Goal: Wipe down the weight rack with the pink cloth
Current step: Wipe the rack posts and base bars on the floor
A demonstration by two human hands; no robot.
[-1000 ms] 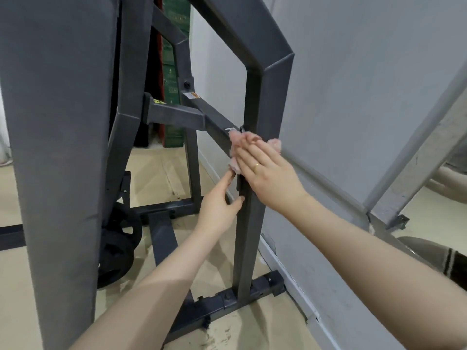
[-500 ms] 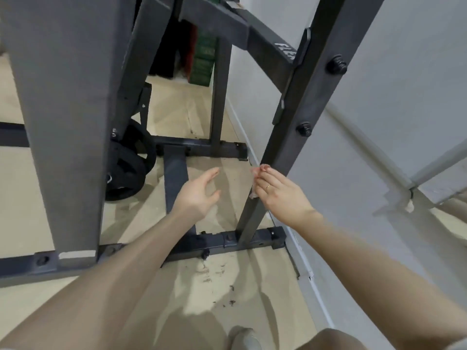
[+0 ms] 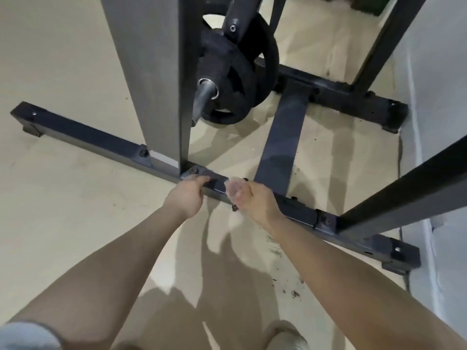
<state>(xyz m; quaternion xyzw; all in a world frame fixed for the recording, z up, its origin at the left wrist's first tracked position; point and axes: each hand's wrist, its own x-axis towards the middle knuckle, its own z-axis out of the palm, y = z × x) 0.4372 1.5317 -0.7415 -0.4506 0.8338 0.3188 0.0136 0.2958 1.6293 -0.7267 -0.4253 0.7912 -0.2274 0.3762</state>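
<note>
I'm wiping the rack's base bar (image 3: 298, 210): right hand (image 3: 257, 203) grips the cloth (image 3: 233, 189), left hand (image 3: 187, 195) clasps the bar at nine o'clock; next, I'd slide the cloth along.

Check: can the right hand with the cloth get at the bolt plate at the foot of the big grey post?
Probably yes. The right hand holds the cloth on the base bar beside that plate, but the left hand grips the bar between them and would need to shift.

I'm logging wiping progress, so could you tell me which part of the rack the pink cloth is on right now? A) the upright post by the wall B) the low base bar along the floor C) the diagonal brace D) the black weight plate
B: the right hand holds the pink cloth against the base bar at floor level, with the left hand gripping that bar beside it.
</note>
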